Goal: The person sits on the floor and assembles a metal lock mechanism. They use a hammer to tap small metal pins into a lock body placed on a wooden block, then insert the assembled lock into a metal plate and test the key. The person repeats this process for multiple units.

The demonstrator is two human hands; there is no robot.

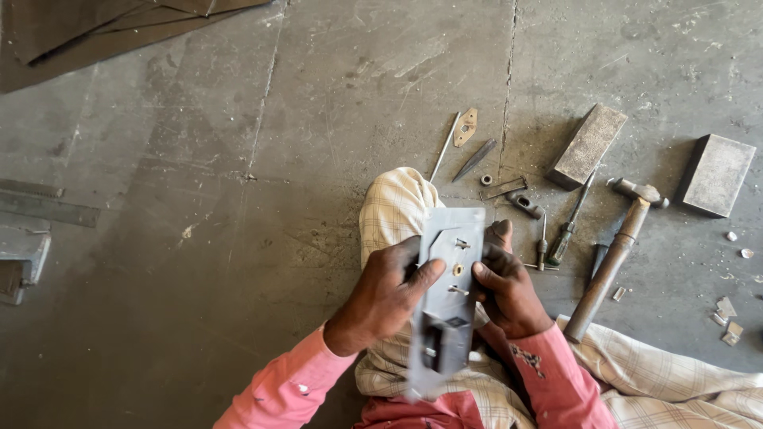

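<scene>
1. Steel offcuts, flat dark strips [48, 208], lie at the far left edge of the concrete floor [199, 119], with a grey metal block-like piece [20, 258] just below them.
2. Left hand [381, 294] is closed around the left edge of a grey metal plate [449, 238], thumb laid across its face and the other fingers behind it.
3. That plate is held upright above the person's lap and checked-cloth knee [393, 206], between the two hands. Its long axis runs near-vertical in the view, top end pointing away from the person toward the tools, bottom end toward the body, leaning slightly so the top sits further right than the bottom.
4. Its look: a long, narrow rectangle of dull grey sheet metal with squared corners. The upper half carries a small slot, a round hole with a brass-coloured ring and another small slot, set in a line. The lower half bears a dark boxy fitting [443, 342] raised from the face. The bottom edge is blurred.
5. Right hand [509, 290] grips the right edge of the plate, fingers curled against its side near the holes.
6. Small parts lie on the floor beyond: a thin rod [444, 147], a pointed brass-coloured plate [466, 127], a dark punch [475, 160].
7. Further right lie a screwdriver [569, 226], a hammer [616, 254] and two grey rectangular blocks [586, 147] [717, 175], well apart from the hands.
</scene>
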